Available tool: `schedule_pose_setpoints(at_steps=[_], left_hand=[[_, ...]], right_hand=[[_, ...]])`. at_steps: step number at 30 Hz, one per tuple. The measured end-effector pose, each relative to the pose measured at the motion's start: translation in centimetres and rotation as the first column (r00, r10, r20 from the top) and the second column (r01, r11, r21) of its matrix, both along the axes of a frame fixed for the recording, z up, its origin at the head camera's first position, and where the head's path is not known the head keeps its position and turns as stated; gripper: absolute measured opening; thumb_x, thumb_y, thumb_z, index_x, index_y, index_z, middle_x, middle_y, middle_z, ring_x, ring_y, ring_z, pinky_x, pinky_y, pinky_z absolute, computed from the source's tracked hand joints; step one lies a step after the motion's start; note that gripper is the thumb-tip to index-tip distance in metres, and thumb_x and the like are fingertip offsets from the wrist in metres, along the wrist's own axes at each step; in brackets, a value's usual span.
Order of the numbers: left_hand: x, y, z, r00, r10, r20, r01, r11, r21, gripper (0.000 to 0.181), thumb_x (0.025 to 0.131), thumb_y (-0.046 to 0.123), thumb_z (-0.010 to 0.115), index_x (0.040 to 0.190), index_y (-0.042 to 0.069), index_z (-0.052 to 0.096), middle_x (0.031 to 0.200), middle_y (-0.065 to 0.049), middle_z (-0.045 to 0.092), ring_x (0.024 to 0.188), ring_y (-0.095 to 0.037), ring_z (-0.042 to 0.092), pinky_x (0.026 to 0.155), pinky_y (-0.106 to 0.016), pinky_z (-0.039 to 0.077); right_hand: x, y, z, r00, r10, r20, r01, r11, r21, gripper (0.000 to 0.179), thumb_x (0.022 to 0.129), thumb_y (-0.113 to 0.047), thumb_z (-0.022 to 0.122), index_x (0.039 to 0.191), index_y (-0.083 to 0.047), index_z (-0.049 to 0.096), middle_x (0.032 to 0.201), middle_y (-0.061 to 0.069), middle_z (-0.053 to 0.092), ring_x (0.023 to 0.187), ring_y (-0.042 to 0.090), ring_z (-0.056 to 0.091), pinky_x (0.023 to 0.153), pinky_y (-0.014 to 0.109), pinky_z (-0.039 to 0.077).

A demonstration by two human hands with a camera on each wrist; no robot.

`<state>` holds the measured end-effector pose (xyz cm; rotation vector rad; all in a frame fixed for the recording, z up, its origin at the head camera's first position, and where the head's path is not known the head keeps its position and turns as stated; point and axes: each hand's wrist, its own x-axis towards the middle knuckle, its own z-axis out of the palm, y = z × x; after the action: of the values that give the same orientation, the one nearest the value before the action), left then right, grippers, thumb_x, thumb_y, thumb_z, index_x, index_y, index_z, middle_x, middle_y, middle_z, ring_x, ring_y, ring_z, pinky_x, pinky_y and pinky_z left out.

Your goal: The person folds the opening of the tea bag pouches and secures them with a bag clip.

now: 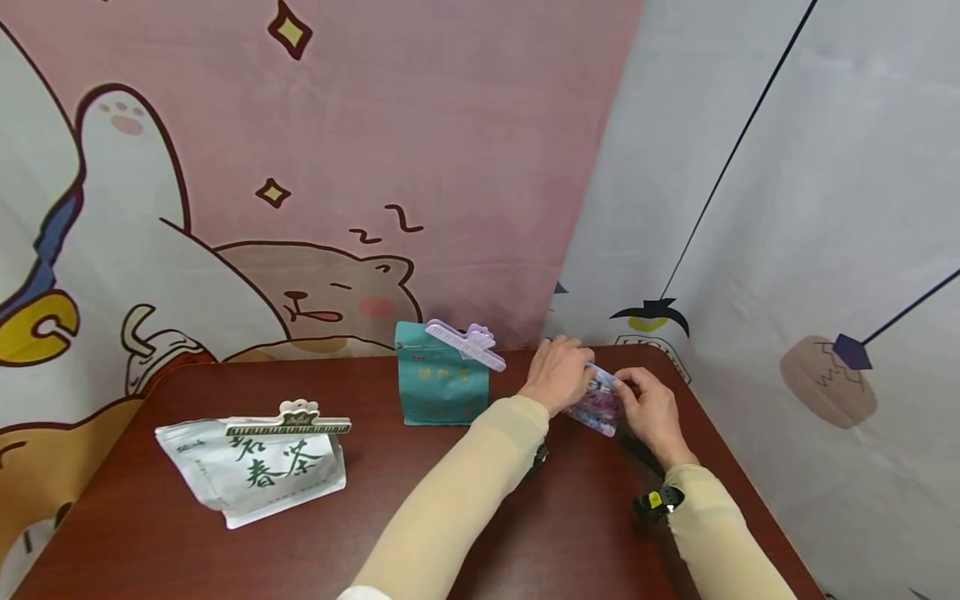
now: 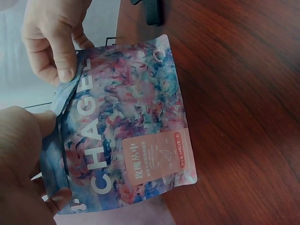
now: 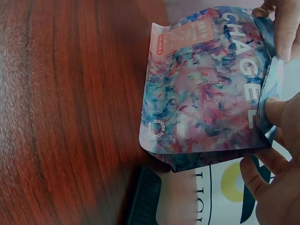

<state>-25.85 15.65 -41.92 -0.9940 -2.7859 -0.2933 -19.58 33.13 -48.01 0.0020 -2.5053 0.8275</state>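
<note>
A multicoloured floral-patterned tea pouch (image 1: 597,404) stands near the table's back right, with large white letters and a pink label in the left wrist view. My left hand (image 1: 557,373) pinches the left part of its top edge, thumb (image 2: 44,123) in front. My right hand (image 1: 654,414) pinches the right part of the same edge between thumb and fingers. Along the top, the pouch (image 3: 201,89) is creased or folded over in the right wrist view. A dark elongated object (image 3: 144,194) lies beside the pouch, near my right hand; its kind is unclear.
A teal pouch (image 1: 438,392) with a lilac clip (image 1: 467,343) across its top corner stands left of my hands. Further left lies a white tea pouch (image 1: 262,479) with a white clip (image 1: 288,423). Printed cloth (image 1: 450,150) hangs behind the brown table (image 1: 390,525).
</note>
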Motion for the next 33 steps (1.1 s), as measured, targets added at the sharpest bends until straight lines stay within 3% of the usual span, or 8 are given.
schedule_pose_setpoints(at_steps=[8,12,16,23,29,33], left_hand=[[-0.5,0.0,-0.5,0.998,0.059,-0.018,-0.059,0.998,0.004,0.014,0.105,0.034,0.061,0.102,0.033,0.075,0.098,0.015,0.068,0.096,-0.010,0.058,0.083,-0.029,0.038],[-0.6,-0.2,-0.4,0.998,0.062,-0.019,-0.062,0.998,0.004,0.013,0.104,0.033,0.063,0.098,0.033,0.074,0.095,0.016,0.068,0.092,-0.009,0.058,0.081,-0.029,0.037],[-0.5,-0.2,-0.4,0.998,0.047,-0.033,-0.047,0.999,0.005,0.013,0.104,0.034,0.063,0.098,0.033,0.075,0.096,0.016,0.069,0.091,-0.009,0.058,0.082,-0.029,0.037],[-0.4,-0.2,0.1,0.991,0.024,-0.129,-0.027,0.999,-0.024,0.013,0.100,0.040,0.067,0.101,0.036,0.080,0.098,0.016,0.070,0.086,-0.011,0.053,0.088,-0.037,0.031],[-0.6,-0.3,0.1,1.000,0.016,-0.023,-0.017,1.000,-0.020,0.020,0.095,0.052,0.071,0.093,0.034,0.080,0.084,0.015,0.070,0.078,-0.008,0.057,0.086,-0.038,0.030],[-0.7,-0.5,-0.4,0.999,0.028,0.028,-0.028,0.999,0.014,0.023,0.093,0.054,0.071,0.097,0.034,0.081,0.084,0.015,0.073,0.078,-0.008,0.061,0.084,-0.036,0.031]], right_hand=[[-0.1,-0.5,0.7,0.997,0.068,0.039,-0.068,0.998,-0.016,0.011,0.098,-0.005,0.070,0.108,-0.005,0.072,0.109,0.012,0.070,0.092,0.026,0.065,0.076,0.034,0.052],[-0.3,-0.8,1.1,0.993,0.104,0.053,-0.103,0.994,-0.019,0.013,0.098,-0.008,0.071,0.110,-0.005,0.076,0.111,0.011,0.071,0.094,0.026,0.066,0.079,0.035,0.054],[-0.6,-1.2,1.2,0.994,0.109,0.021,-0.109,0.994,-0.005,0.009,0.096,-0.006,0.072,0.103,-0.004,0.078,0.103,0.012,0.072,0.086,0.024,0.065,0.074,0.032,0.053],[-0.8,-1.4,1.0,0.995,0.070,-0.072,-0.070,0.998,0.011,0.001,0.090,0.000,0.077,0.091,-0.001,0.077,0.088,0.010,0.070,0.074,0.022,0.058,0.064,0.025,0.045],[-0.5,-1.5,0.9,0.998,0.057,-0.034,-0.057,0.998,-0.007,0.004,0.093,-0.005,0.076,0.091,-0.003,0.078,0.090,0.008,0.070,0.076,0.019,0.059,0.066,0.026,0.047],[-0.3,-1.2,1.0,0.996,0.085,0.013,-0.085,0.996,-0.024,0.004,0.094,-0.006,0.075,0.096,-0.005,0.078,0.096,0.007,0.070,0.082,0.019,0.061,0.071,0.024,0.049]])
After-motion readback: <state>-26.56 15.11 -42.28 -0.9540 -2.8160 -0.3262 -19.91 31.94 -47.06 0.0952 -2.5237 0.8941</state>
